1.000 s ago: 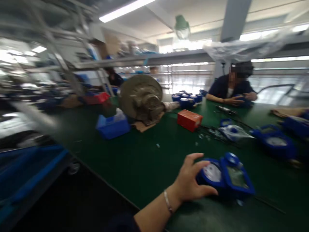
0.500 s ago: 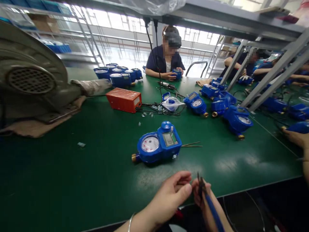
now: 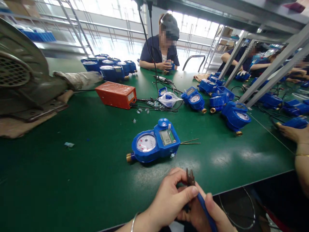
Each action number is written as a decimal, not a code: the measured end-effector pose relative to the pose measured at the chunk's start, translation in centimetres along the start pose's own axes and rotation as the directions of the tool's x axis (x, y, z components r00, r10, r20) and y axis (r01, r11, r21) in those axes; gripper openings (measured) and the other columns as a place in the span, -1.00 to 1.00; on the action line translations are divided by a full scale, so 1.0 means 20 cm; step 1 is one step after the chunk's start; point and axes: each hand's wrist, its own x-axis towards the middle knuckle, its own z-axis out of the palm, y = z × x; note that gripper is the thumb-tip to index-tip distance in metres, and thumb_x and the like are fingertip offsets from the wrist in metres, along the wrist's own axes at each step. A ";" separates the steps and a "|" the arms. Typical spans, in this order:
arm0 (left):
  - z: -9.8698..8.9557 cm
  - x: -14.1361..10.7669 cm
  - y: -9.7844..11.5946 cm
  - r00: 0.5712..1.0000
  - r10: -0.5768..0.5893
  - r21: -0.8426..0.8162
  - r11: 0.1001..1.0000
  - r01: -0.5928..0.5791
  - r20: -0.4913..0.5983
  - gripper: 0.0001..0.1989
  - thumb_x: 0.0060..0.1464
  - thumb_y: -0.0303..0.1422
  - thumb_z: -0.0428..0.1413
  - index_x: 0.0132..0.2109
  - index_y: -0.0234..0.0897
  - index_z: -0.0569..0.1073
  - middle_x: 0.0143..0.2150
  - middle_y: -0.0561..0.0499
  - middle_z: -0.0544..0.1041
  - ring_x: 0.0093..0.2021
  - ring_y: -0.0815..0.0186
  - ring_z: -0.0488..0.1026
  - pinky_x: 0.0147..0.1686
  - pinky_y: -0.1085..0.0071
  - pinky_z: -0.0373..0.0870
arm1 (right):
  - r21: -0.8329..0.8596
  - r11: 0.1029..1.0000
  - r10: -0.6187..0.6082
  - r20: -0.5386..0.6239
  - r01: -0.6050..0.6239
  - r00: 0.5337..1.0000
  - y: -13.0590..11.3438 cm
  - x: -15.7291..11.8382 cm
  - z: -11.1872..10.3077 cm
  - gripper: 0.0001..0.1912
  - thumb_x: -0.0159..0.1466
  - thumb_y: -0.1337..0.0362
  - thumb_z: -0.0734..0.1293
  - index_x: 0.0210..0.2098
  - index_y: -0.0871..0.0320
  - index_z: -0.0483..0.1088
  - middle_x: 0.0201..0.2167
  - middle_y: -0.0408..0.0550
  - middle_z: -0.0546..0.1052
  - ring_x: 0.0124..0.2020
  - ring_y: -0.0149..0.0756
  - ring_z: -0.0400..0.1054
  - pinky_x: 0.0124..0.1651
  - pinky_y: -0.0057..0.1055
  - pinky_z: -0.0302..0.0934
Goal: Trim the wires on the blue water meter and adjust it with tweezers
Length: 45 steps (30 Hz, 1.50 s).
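Pliers (image 3: 191, 182) with blue handles sit upright at the near edge of the tabletop (image 3: 72, 180) — the right hand (image 3: 210, 214) is wrapped around the handles, the dark tips poking up. The left hand (image 3: 170, 199) curls in against the tips, thumb and fingers pinched close around them; whether something tiny is caught there, I cannot tell. Just beyond the hands, a blue water meter (image 3: 154, 145) lies flat on the green surface, dial and small screen facing up, brass end pointing left. Two thin wires (image 3: 190, 141) lie right beside it. Farther back — an orange box (image 3: 116, 94) with a tangle of cables, more blue meters (image 3: 224, 106) toward the right edge, and a person (image 3: 160, 48) seated at the far edge.
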 end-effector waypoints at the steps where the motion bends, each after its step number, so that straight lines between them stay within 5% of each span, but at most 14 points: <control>1: -0.01 0.00 -0.01 0.998 -0.043 -0.062 0.997 0.040 -0.049 -0.66 -0.10 -0.13 0.32 -0.34 -0.31 0.49 -0.32 -0.01 0.43 -0.24 0.22 0.34 -0.22 0.38 0.22 | 0.008 1.000 0.025 0.041 -0.025 0.999 -0.02 -0.01 0.00 -0.22 0.06 -0.19 0.43 0.13 0.11 0.30 -0.12 0.05 0.43 -0.08 -0.14 0.36 -0.08 -0.24 0.26; 3: -0.03 0.02 -0.03 0.965 -0.186 -0.239 0.961 0.140 -0.183 -0.60 -0.15 -0.14 0.36 -0.24 -0.31 0.47 -0.36 0.02 0.42 -0.30 0.29 0.33 -0.27 0.42 0.22 | 0.047 0.998 0.046 0.068 -0.049 0.997 -0.04 -0.02 -0.01 -0.31 0.04 0.01 0.50 0.09 0.13 0.36 -0.11 0.04 0.43 -0.09 -0.13 0.37 -0.08 -0.24 0.27; 6: -0.05 0.06 -0.07 0.878 -0.361 -0.432 0.878 0.207 -0.314 -0.59 0.00 -0.08 0.28 -0.19 -0.31 0.41 -0.36 0.06 0.41 -0.36 0.37 0.33 -0.32 0.46 0.24 | 0.094 0.995 -0.018 -0.041 0.022 0.999 -0.08 -0.01 -0.02 -0.39 0.08 0.04 0.47 0.09 0.07 0.38 -0.05 0.02 0.42 -0.06 -0.08 0.38 -0.03 -0.15 0.27; 9: -0.03 0.13 -0.07 0.852 -0.434 -0.555 0.803 0.218 -0.293 -0.57 0.00 -0.07 0.27 -0.19 -0.32 0.37 -0.25 0.00 0.43 -0.31 0.36 0.40 -0.29 0.45 0.33 | -0.019 0.997 -0.078 -0.153 0.076 0.985 -0.12 -0.01 -0.02 -0.38 0.12 0.01 0.44 0.13 0.06 0.35 -0.01 0.06 0.42 0.02 -0.02 0.34 0.05 -0.08 0.25; 15: 0.00 0.20 -0.07 0.816 -0.486 -0.658 0.730 0.183 -0.312 -0.64 -0.04 -0.18 0.32 -0.30 -0.35 0.38 -0.37 0.03 0.43 -0.37 0.40 0.42 -0.31 0.50 0.38 | -0.248 0.968 -0.086 -0.154 0.045 0.984 -0.19 0.01 -0.01 -0.31 0.11 -0.07 0.43 0.16 0.07 0.34 0.03 0.10 0.41 0.05 0.02 0.32 0.05 -0.06 0.26; 21: -0.07 0.15 -0.10 0.837 -0.480 -0.626 0.745 0.231 -0.262 -0.70 -0.02 -0.27 0.30 -0.25 -0.46 0.50 -0.26 -0.16 0.55 -0.27 0.28 0.48 -0.19 0.40 0.43 | -0.359 0.931 -0.001 -0.203 -0.073 0.979 -0.25 0.04 -0.06 -0.39 0.19 -0.03 0.38 0.17 0.08 0.33 0.01 0.10 0.43 0.00 -0.06 0.38 0.01 -0.14 0.28; 29: -0.14 0.14 -0.11 0.874 -0.476 -0.619 0.716 0.322 -0.096 -0.72 0.02 -0.24 0.27 -0.30 -0.44 0.54 -0.31 -0.15 0.55 -0.28 0.23 0.47 -0.18 0.33 0.41 | -0.565 0.771 0.257 -0.144 -0.293 0.956 -0.35 0.13 -0.08 -0.54 0.25 -0.01 0.36 0.02 0.13 0.46 -0.23 0.01 0.46 -0.24 -0.29 0.38 -0.39 -0.51 0.28; 38: -0.16 0.15 -0.09 0.890 -0.456 -0.608 0.710 0.355 -0.013 -0.79 0.02 -0.30 0.26 -0.25 -0.37 0.51 -0.32 -0.05 0.54 -0.29 0.32 0.42 -0.24 0.41 0.34 | -0.681 0.621 0.368 -0.183 -0.388 0.912 -0.42 0.23 -0.06 -0.61 0.28 0.09 0.30 0.00 0.17 0.46 -0.35 -0.06 0.40 -0.37 -0.38 0.33 -0.45 -0.57 0.24; 45: -0.16 0.12 -0.11 0.890 -0.457 -0.566 0.736 0.371 -0.009 -0.68 0.05 -0.14 0.24 -0.36 -0.34 0.44 -0.42 0.02 0.46 -0.39 0.34 0.37 -0.35 0.42 0.28 | -0.745 0.528 0.412 -0.195 -0.408 0.890 -0.47 0.24 -0.03 -0.58 0.30 0.08 0.27 0.06 0.17 0.42 -0.38 -0.08 0.39 -0.37 -0.39 0.31 -0.42 -0.56 0.23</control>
